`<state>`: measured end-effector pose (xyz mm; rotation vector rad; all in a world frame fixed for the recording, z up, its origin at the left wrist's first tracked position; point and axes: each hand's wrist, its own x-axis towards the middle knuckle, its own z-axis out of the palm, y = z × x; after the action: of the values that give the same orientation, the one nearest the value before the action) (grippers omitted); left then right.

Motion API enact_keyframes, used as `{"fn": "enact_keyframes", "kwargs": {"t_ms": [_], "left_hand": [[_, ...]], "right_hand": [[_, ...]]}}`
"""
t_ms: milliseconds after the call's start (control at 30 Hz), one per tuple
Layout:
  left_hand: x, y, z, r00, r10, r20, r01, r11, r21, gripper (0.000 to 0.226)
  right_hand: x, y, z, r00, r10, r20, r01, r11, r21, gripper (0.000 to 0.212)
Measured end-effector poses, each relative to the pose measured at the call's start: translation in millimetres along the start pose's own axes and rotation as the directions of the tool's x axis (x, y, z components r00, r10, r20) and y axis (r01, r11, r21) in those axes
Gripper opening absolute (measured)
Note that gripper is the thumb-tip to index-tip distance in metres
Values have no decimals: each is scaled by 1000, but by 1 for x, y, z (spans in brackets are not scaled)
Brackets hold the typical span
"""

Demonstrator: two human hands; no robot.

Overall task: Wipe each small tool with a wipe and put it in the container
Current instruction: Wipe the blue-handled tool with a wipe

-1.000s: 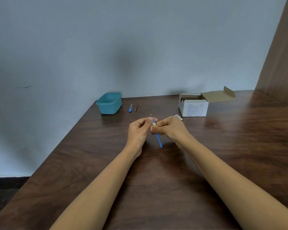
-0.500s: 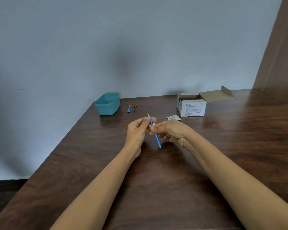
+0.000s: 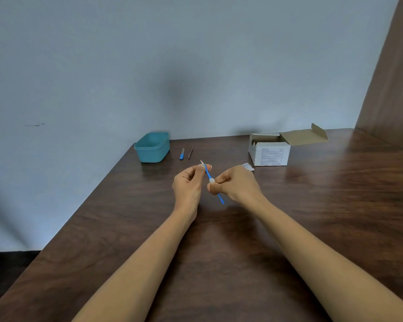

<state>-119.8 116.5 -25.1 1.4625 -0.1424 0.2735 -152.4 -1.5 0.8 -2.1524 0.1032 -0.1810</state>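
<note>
On the head feed I saw that the right hand (image 3: pixel 239 184) had drawn the wipe (image 3: pixel 211 180) down the blue tool (image 3: pixel 208 174). A second before, the white wad sat against the left fingertips; now it was about midway along the handle, with a bare stretch of blue between the hands. The left hand (image 3: pixel 189 184) pinched the upper end just under the pale tip. The right pinched the wipe round the shaft, its other fingers curled in. The tool hung tilted above the table (image 3: pixel 219 252), tip pointing away from me, touching nothing but the two hands. I judged the stroke half done, with the lower handle left to clean before the carry to the teal container (image 3: pixel 152 148), which stood well apart at the far left corner. A short blue tool (image 3: pixel 182 154) and tweezers (image 3: pixel 190 151) lay beside it, probably next in line.
</note>
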Motion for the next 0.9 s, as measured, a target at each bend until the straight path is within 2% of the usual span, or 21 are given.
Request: {"fn": "enact_keyframes", "kwargs": {"t_ms": [133, 233, 300, 400, 500, 600, 667, 700, 767, 833, 900], "left_hand": [[2, 7, -2, 997, -65, -33, 62, 996, -67, 19], [5, 12, -5, 986, -163, -21, 159, 977, -144, 19], [5, 12, -6, 984, -176, -13, 172, 973, -152, 19], [6, 9, -6, 994, -105, -42, 99, 987, -129, 18], [7, 5, -6, 995, -30, -95, 22, 996, -88, 16], [8, 2, -7, 988, -7, -156, -5, 997, -76, 15], [8, 3, -7, 986, -1, -169, -10, 998, -64, 14], [8, 4, -7, 986, 0, -167, -12, 998, -68, 14], [10, 6, -8, 987, -24, -162, 8, 995, -100, 15], [11, 8, -9, 983, -102, -150, 78, 984, -157, 17], [12, 9, -9, 976, -176, -128, 146, 966, -215, 19]], "right_hand": [[-2, 1, -1, 961, 102, 258, -177, 941, 288, 12], [-1, 1, -8, 902, 146, 405, -294, 896, 333, 9], [1, 0, -12, 870, 168, 464, -356, 865, 353, 8], [-1, 0, -10, 882, 177, 436, -338, 884, 325, 7], [-3, 3, -4, 962, 134, 237, -196, 945, 260, 9], [-3, 4, 3, 993, 89, 77, -96, 991, 94, 11], [-3, 3, 4, 999, 48, 23, -48, 998, -28, 9], [-4, 2, 4, 999, 41, 32, -40, 999, -30, 10], [-6, -1, 2, 987, 63, 147, -82, 988, 127, 13], [-8, -4, 1, 948, 107, 300, -191, 944, 269, 16], [-7, -4, -1, 907, 135, 399, -282, 898, 339, 18]]}}
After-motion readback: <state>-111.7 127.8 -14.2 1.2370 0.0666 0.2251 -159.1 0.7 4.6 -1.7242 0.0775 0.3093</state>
